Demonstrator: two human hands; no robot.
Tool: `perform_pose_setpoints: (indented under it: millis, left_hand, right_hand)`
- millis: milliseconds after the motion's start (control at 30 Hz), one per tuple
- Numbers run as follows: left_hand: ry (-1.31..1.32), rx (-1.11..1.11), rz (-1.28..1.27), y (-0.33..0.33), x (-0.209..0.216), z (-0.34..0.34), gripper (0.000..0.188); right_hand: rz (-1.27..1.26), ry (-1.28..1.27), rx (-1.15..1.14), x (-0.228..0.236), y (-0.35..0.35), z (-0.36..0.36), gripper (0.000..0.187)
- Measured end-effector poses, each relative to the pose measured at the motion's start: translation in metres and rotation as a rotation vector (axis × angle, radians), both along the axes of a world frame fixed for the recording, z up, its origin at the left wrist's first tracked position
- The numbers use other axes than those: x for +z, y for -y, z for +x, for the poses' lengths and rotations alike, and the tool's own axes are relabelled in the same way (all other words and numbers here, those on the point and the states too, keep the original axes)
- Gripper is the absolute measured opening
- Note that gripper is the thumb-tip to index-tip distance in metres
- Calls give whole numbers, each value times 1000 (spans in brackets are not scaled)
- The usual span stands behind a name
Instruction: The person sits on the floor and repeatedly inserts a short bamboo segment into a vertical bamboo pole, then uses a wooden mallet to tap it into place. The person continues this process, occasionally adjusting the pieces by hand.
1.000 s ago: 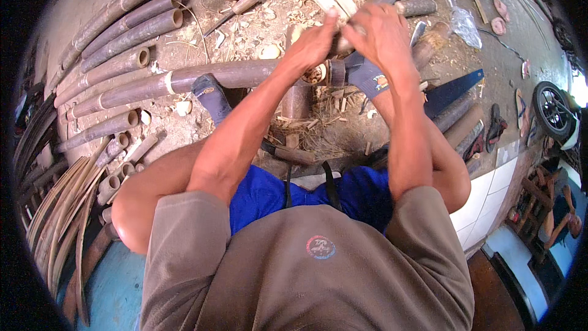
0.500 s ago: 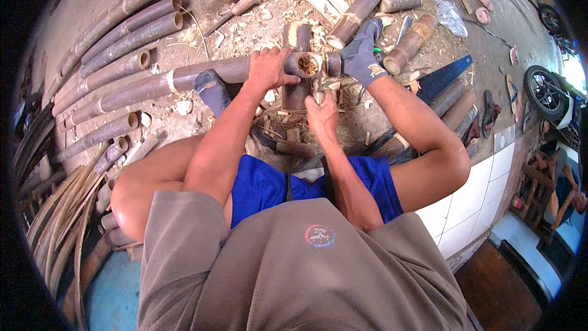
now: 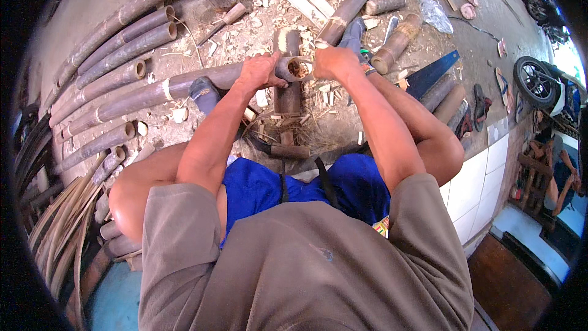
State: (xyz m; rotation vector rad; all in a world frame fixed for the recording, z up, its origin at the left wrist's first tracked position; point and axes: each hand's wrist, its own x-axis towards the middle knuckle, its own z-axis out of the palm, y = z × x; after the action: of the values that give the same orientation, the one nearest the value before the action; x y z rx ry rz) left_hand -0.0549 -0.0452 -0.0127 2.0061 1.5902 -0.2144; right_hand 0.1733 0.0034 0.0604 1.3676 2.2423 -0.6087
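Observation:
A long dark bamboo pole [image 3: 202,79] lies crosswise before me, resting on a short bamboo block [image 3: 286,101]. Near its right end is a round cut hole [image 3: 299,68] with pale shavings inside. My left hand [image 3: 258,72] presses on the pole just left of the hole, fingers over the top and thumb toward me. Closed at the pole's right end is my right hand [image 3: 335,62], covering that end; what it grips is hidden. My socked feet are on either side; the left foot [image 3: 205,94] is beside the pole.
Several bamboo poles [image 3: 122,49] lie at the left, with split strips [image 3: 64,208] nearer. Wood chips litter the floor. A wooden-handled tool [image 3: 234,13] lies beyond the pole. A handsaw [image 3: 432,76] and sandals [image 3: 481,105] are at right, near a motorcycle wheel [image 3: 536,83].
My right hand has risen from below the hole, where it held a narrow tool, to the pole's right end. My left hand stays on the pole, which appears slightly farther left.

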Motion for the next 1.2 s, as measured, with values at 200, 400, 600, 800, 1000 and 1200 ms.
perform_pose_setpoints:
  millis: [200, 400, 600, 800, 1000, 1200]
  left_hand:
    - [72, -40, 94, 6, -13, -24, 91]
    - [-134, -23, 324, 34, -6, -14, 81]
    - [-97, 8, 306, 32, -3, -13, 79]
    - [-52, 8, 218, 18, 1, -16, 85]
    - [-74, 27, 116, 21, 2, -23, 90]
    - [69, 62, -36, 8, 2, -34, 99]
  right_hand:
    - [-127, -375, -401, -2, 119, 28, 50]
    - [-67, -116, -609, -41, 202, 44, 49]
    - [-107, -118, -628, -85, 179, 29, 54]
    - [-129, -22, -487, -112, 175, 29, 53]
    - [32, -329, -503, -56, 99, 29, 37]
    - [484, -280, -610, -40, -72, 149, 46]
